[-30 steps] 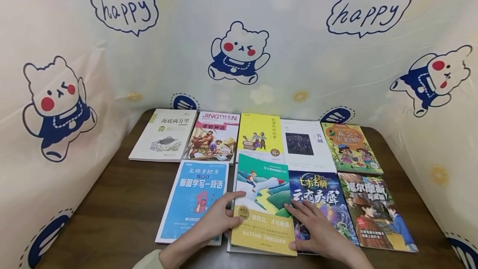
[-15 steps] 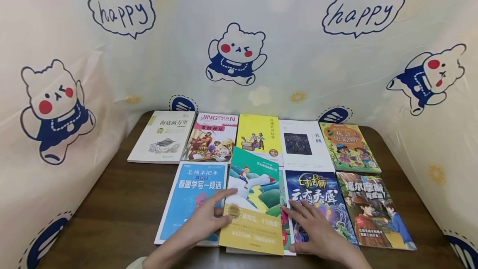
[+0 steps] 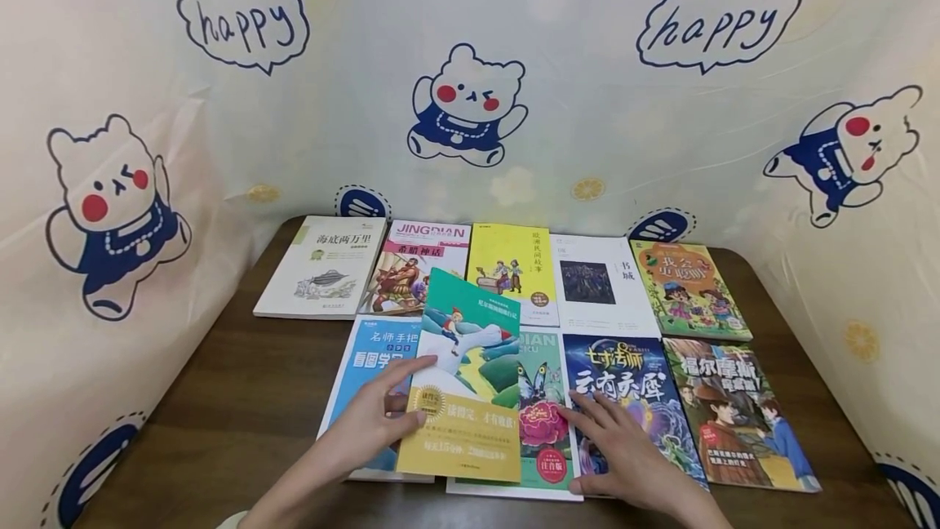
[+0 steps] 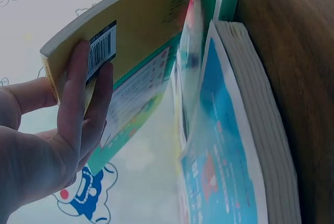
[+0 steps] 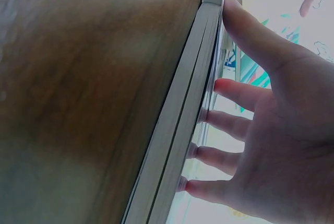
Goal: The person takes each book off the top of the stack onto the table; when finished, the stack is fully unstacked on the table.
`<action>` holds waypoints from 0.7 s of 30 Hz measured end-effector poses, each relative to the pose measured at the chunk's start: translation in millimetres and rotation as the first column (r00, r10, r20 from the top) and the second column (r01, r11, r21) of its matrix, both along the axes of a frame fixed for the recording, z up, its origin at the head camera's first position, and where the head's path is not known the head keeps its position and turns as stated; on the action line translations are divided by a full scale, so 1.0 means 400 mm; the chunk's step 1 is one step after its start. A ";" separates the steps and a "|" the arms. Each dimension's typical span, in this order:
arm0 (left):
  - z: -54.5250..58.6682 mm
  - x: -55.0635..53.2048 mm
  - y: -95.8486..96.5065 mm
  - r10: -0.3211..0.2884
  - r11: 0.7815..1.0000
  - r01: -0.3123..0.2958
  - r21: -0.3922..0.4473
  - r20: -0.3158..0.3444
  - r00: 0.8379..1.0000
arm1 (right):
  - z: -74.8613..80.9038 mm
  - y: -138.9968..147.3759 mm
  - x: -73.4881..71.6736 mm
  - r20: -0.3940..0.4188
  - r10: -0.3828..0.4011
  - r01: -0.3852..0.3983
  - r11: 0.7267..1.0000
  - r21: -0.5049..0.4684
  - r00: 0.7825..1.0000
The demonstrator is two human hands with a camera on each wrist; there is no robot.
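In the head view my left hand (image 3: 367, 419) grips the left edge of a thin paperback (image 3: 473, 378) with a green and yellow cover, its thumb on the front. The left wrist view shows fingers against its back cover (image 4: 146, 25), beside the barcode. The paperback is tilted and raised over a blue book (image 3: 367, 398) and a green book (image 3: 543, 374) with a butterfly and pink flower, partly hiding both. My right hand (image 3: 631, 455) rests with spread fingers on a dark purple-blue book (image 3: 624, 366), its fingertips near the green book's right edge.
Behind lies a row of books: a cream one (image 3: 323, 268), a pink-topped one (image 3: 414, 268), a yellow one (image 3: 514, 260), a white one (image 3: 605, 288) and an orange-green one (image 3: 690, 292). A detective book (image 3: 742, 415) lies at right. A printed curtain (image 3: 587, 104) encloses the brown table (image 3: 242, 398).
My left hand has lifted the green and yellow paperback and moved it left, turning it slightly. The green butterfly book beneath is uncovered on its right side. My right hand has stayed in place.
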State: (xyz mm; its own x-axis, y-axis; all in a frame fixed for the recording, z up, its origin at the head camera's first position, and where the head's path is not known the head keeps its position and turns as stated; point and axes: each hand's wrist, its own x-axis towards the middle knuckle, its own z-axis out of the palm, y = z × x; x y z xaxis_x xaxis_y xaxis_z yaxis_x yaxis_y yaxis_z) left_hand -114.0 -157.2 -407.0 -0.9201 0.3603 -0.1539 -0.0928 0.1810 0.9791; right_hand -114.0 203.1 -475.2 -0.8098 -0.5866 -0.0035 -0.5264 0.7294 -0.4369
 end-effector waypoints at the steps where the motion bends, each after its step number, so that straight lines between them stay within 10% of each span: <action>1: 0.002 0.000 -0.002 0.001 1.000 -0.001 -0.007 0.000 1.000 | 0.000 0.000 0.000 0.005 -0.001 0.001 1.000 0.000 1.000; 21: 0.057 -0.005 -0.105 0.161 0.969 -0.163 -0.184 -0.021 0.987 | -0.007 -0.001 -0.003 -0.006 -0.010 0.010 1.000 0.013 1.000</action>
State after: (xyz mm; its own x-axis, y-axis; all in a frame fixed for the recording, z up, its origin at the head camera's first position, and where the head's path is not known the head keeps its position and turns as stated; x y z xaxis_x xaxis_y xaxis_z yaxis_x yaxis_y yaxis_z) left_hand -116.0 -199.3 -384.4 -0.9650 0.1723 -0.1979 -0.1298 0.3421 0.9307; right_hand -115.2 202.6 -477.9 -0.8157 -0.5784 -0.0066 -0.5215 0.7403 -0.4244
